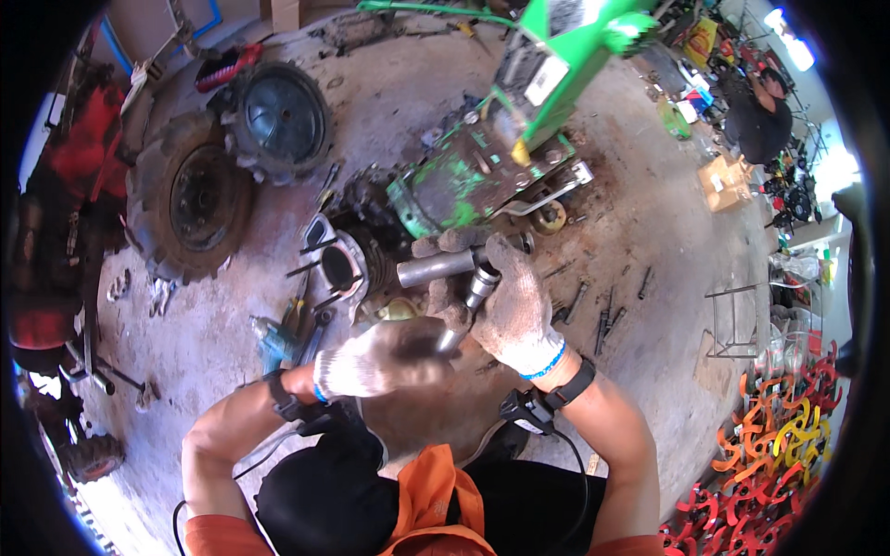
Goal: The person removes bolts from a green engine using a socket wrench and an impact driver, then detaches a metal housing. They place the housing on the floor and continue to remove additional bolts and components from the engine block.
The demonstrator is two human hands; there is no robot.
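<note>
Both my hands wear pale knit work gloves, with dirty fingers on the right one. A grey metal tube [431,270] lies across the fingers of my right hand [514,310], which curl around it from the far side. Beside the tube, a shiny socket-like piece [481,285] sits tilted between my right thumb and palm. My left hand [389,357], smeared by motion, closes round a short shiny metal rod [450,341] just below that piece. Whether the rod and the piece are joined is hard to make out. Just beyond stands a grey engine cylinder casting [341,267] with an open bore and studs.
A green engine or gearbox body [440,190] lies ahead, under a green machine part [556,79]. Two large tyred wheels [190,199] stand left. A teal power tool [273,341] rests by my left forearm. Loose bolts [607,324] lie right, curved coloured blades [769,445] lower right.
</note>
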